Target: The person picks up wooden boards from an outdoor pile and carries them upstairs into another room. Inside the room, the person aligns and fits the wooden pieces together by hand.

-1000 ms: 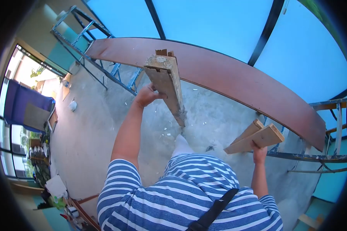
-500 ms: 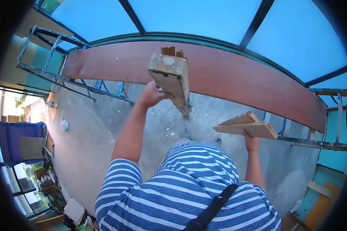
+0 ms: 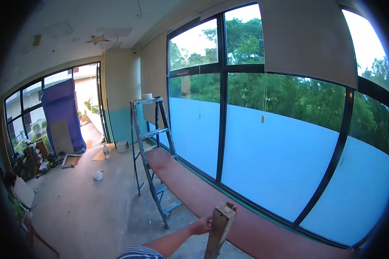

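Head view. The left hand (image 3: 202, 225), at 6 o'clock, is clenched around the edge of a thick piece of timber (image 3: 218, 228). The timber stands nearly upright between 5 and 6 o'clock, with a rough, splintered upper end; its lower end is out of frame. The right hand is not in view; its grip cannot be told.

Beyond the timber, a long reddish plank (image 3: 183, 185) runs from the stepladder (image 3: 154, 133), just off centre at 9 o'clock, down towards 4 to 5 o'clock, alongside the windows (image 3: 281, 146). A white container (image 3: 97, 175) is on the floor (image 3: 82, 207) at 8 o'clock, with a bottle (image 3: 106, 151) just above it in the frame.

Status: the plank is in place at the stepladder; the timber is in hand, not set down. The pictures do not show what else is done or left.

Change from the earlier frame: the camera has swung up towards the windows and the far doorway. The left hand retains the timber. The right hand and the two short boards it gripped have left the frame.
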